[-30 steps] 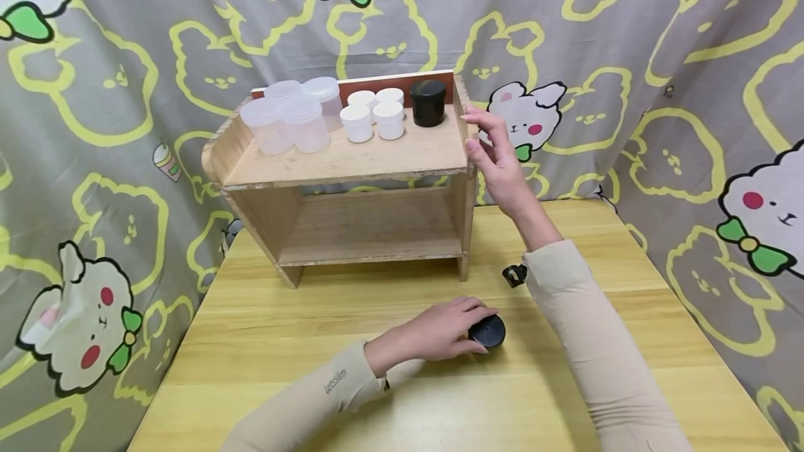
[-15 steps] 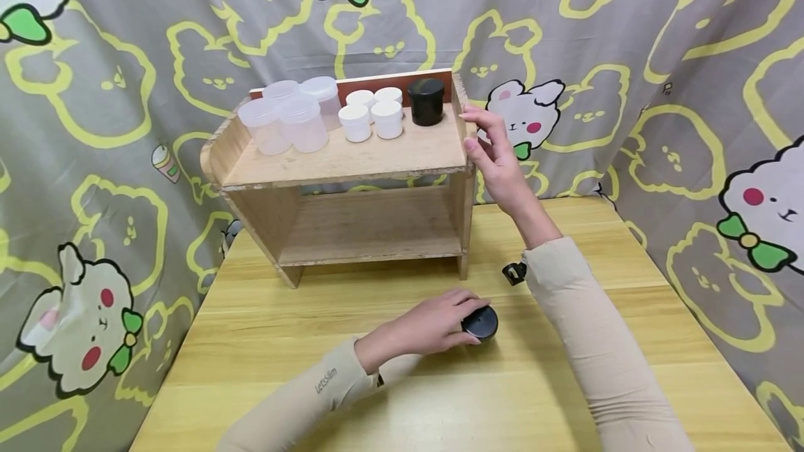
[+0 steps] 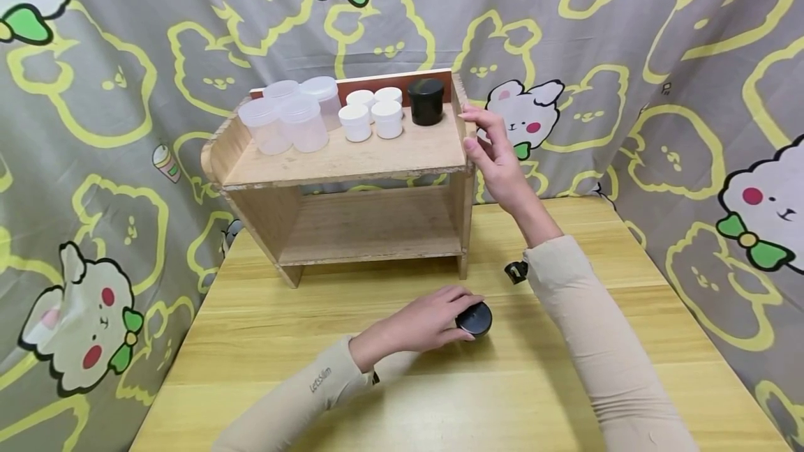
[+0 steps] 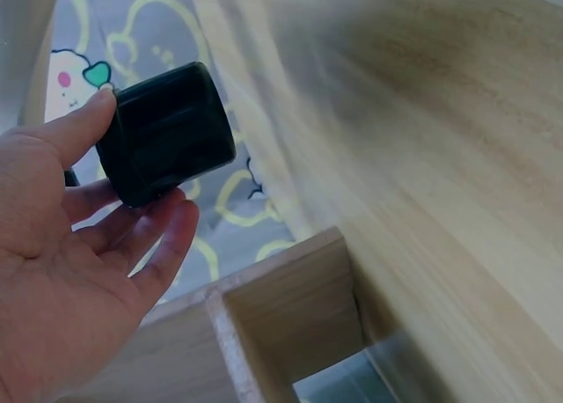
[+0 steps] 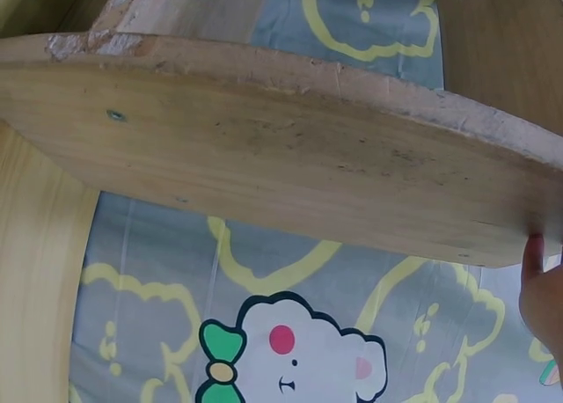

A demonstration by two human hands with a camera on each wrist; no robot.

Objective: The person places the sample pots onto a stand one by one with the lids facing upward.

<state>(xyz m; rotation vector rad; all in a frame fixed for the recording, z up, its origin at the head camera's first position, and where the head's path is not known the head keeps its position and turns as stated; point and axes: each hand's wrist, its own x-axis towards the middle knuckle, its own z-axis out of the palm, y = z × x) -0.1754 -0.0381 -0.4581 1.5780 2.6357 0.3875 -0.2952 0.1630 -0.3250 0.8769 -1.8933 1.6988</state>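
Note:
My left hand (image 3: pixel 422 321) grips a black lidded jar (image 3: pixel 475 319) low over the table in front of the shelf, its round top facing up. In the left wrist view the thumb and fingers hold the black jar (image 4: pixel 171 135) by one end. My right hand (image 3: pixel 502 166) holds the upper right side panel of a two-tier wooden shelf (image 3: pixel 352 162), thumb near the front edge. On the top tier stand several frosted plastic jars (image 3: pixel 306 124), several small white jars (image 3: pixel 388 121) and another black jar (image 3: pixel 427 102) at the right end.
The shelf stands at the back of a wood-grain table (image 3: pixel 534 382). A patterned curtain (image 3: pixel 678 103) encloses the back and sides. Below my right cuff shows a black wrist mount (image 3: pixel 516 272).
My left hand has moved slightly left and toward the shelf with the black jar. My right hand stays on the shelf's side panel.

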